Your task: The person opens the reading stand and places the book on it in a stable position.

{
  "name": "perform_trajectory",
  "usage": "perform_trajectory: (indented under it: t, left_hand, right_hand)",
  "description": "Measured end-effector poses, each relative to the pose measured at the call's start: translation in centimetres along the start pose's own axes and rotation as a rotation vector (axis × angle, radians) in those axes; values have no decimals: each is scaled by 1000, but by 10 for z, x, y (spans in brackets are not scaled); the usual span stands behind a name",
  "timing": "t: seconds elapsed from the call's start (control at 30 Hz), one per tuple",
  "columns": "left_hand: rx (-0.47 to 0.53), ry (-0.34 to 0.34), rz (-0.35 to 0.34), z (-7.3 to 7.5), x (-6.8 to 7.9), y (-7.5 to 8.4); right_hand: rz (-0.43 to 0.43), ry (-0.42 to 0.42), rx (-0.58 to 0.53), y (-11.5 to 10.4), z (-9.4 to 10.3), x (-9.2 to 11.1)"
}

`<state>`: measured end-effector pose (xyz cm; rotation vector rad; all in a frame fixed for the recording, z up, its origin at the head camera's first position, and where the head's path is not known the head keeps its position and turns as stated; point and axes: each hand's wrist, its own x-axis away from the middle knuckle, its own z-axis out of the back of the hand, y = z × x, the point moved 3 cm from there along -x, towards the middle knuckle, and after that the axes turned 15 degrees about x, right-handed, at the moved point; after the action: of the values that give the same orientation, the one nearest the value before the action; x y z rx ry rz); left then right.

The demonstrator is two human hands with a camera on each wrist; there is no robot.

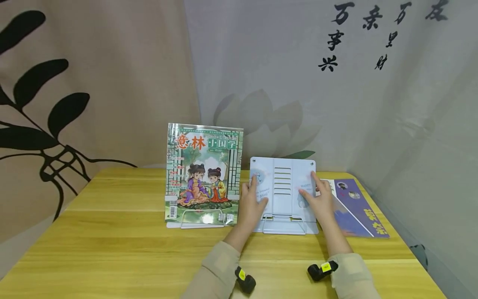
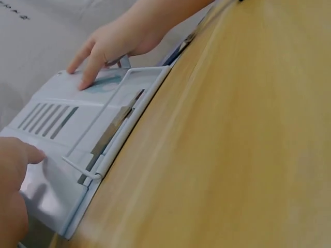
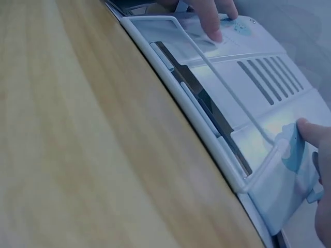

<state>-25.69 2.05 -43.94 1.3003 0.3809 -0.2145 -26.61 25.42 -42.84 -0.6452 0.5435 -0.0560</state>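
A white metal book stand (image 1: pixel 281 164) with a row of slots and a wire page holder leans back on the table. My left hand (image 1: pixel 251 208) holds its left side, the thumb (image 2: pixel 33 155) lying on the front panel. On the opposite side my right hand (image 1: pixel 323 202) grips the edge, with its thumb (image 3: pixel 306 129) pressed on the printed front. The fingers behind the panel are partly hidden. Left of my left hand, a green illustrated magazine (image 1: pixel 203 178) stands propped up behind another wire holder (image 1: pixel 203 210).
A purple booklet (image 1: pixel 360 211) lies flat at the right, partly behind my right hand. The wooden table (image 1: pixel 112 232) extends to the front and left. Behind it hangs a printed cloth backdrop (image 1: pixel 254 62). Black wrist cameras sit by both cuffs.
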Motion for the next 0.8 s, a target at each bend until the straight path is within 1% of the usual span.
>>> perform_trajectory:
  t: [0.17, 0.3, 0.43, 0.53, 0.67, 0.8]
  left_hand:
    - [-26, 18, -45, 3, -1, 6]
    - [-34, 18, -96, 8, 0, 12]
    - [-9, 22, -165, 17, 1, 20]
    - [35, 17, -188, 24, 1, 25]
    - [115, -22, -175, 33, 1, 26]
    - [205, -123, -163, 40, 1, 24]
  right_hand:
    - [24, 49, 11, 0, 3, -2]
    - [41, 84, -11, 1, 5, -4]
    - [64, 99, -43, -1, 6, -5]
    - [80, 100, -53, -2, 7, -6]
    - [91, 86, -46, -6, 9, -7]
    - [73, 43, -6, -9, 8, -7]
